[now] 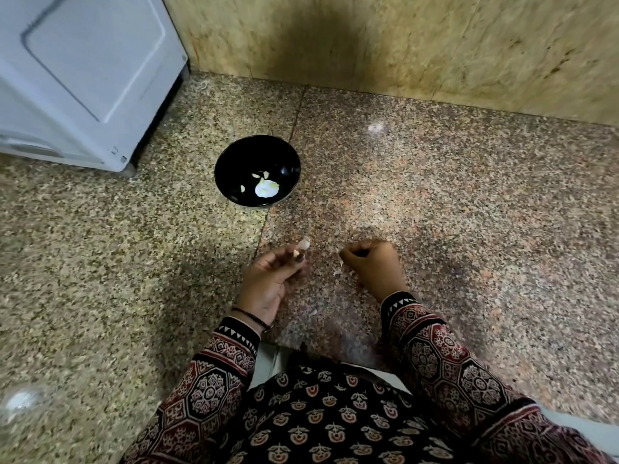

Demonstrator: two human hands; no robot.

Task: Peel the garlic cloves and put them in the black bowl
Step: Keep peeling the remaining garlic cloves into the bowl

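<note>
A: What is the left hand (268, 283) holding?

B: It is pinching a small pale garlic clove (303, 245) between its fingertips (298, 257), palm turned up, the other fingers loosely curled. The clove's papery end is sticking out past the tips, its long axis pointing up and away from the palm.

A: And the right hand (373, 266)?

B: It is curling into a loose fist just beside the left. I cannot tell whether anything is inside it. A thin pale scrap of garlic skin (338, 270) is lying on the speckled granite counter (469, 212) beside its knuckles.

A: Where is the round glossy black bowl (257, 170) sitting?

B: Straight ahead of the left fingertips and slightly to their left, well apart, already holding a few peeled cloves (259, 176). The left hand is nearer to it.

A: So the drop belongs to the left?

B: Likely, once the remaining skin is coming off.
</note>
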